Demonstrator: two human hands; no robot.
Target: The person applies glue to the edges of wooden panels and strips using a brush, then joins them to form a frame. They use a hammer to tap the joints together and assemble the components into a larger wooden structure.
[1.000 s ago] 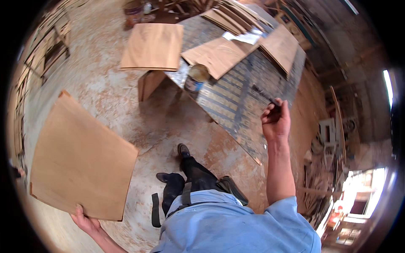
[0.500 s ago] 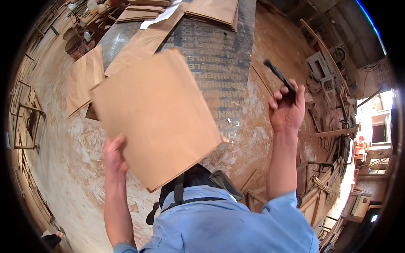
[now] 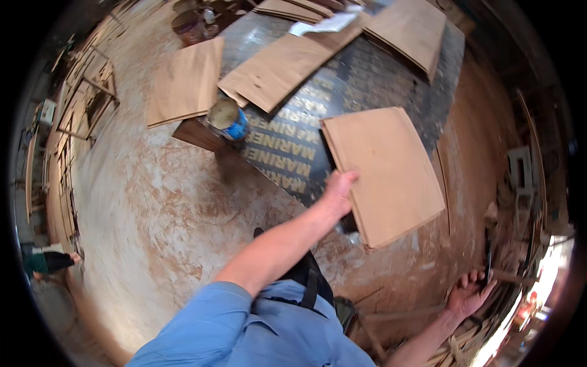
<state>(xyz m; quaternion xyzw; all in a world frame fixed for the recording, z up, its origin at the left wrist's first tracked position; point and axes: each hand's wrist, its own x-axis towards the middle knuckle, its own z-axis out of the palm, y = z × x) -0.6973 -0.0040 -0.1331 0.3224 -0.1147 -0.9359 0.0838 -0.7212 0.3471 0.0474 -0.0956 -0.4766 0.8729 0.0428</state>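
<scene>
My left hand (image 3: 339, 192) grips a small stack of thin plywood panels (image 3: 394, 177) by its left edge. The fingers go under and the thumb lies on top. The stack is over the right front part of a dark printed sheet tabletop (image 3: 281, 156); whether it touches the top I cannot tell. Off to the lower right, well away from the panels, my right hand (image 3: 469, 296) is closed around a slim black stick-like tool (image 3: 488, 260), whose exact kind is unclear. An open tin with a blue label (image 3: 227, 122) stands at the tabletop's left corner.
Long wood boards (image 3: 281, 70), a white sheet of paper (image 3: 327, 24) and another panel stack (image 3: 406, 30) lie on the tabletop. More panels (image 3: 186, 82) stick out at its left. Wooden frames (image 3: 92, 104) stand far left. Part of another person (image 3: 52, 262) shows at the left rim.
My left hand has carried the panels rightward, over the tabletop's right front. My right hand has dropped to the lower right with the black tool. The view has turned, bringing the tin into sight.
</scene>
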